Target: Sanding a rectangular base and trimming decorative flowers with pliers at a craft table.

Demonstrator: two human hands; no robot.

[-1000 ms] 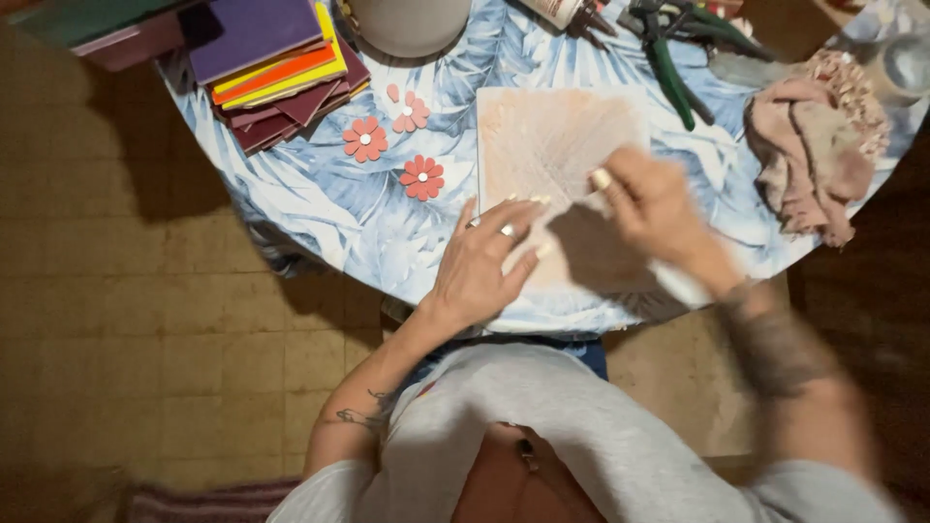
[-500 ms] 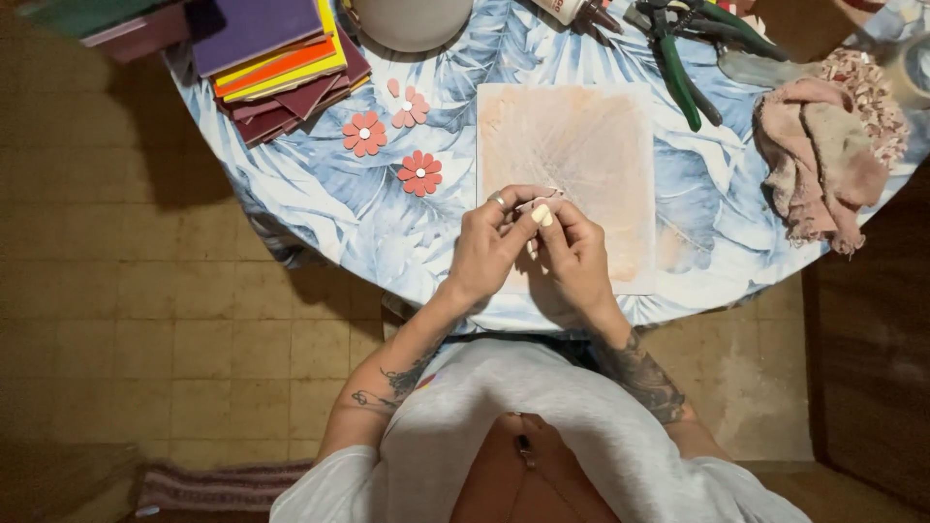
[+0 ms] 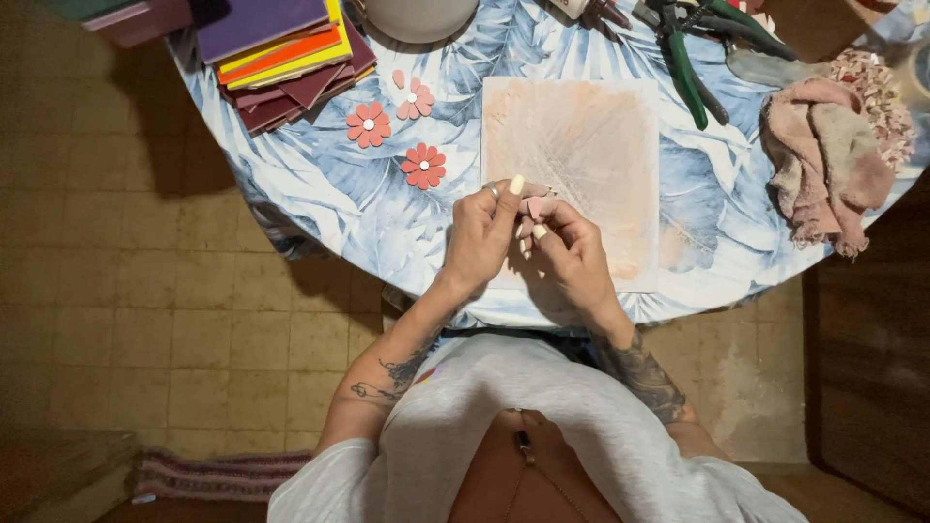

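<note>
My left hand (image 3: pixel 481 232) and my right hand (image 3: pixel 567 254) meet over the near edge of a pale work board (image 3: pixel 581 155) on the round table. Between the fingertips of both hands sits a small pink petal-shaped piece (image 3: pixel 534 206). Three finished pink paper flowers (image 3: pixel 423 166) lie on the leaf-print tablecloth (image 3: pixel 320 194) to the left of the board.
A stack of coloured sheets (image 3: pixel 281 48) lies at the back left, a grey bowl (image 3: pixel 417 15) at the back middle. Green-handled pliers (image 3: pixel 686 68) and other tools lie at the back right, beside a crumpled pinkish cloth (image 3: pixel 828 160). Tiled floor surrounds the table.
My right hand has come back from the right side of the board to meet my left hand. Both hands now pinch the small pink piece together.
</note>
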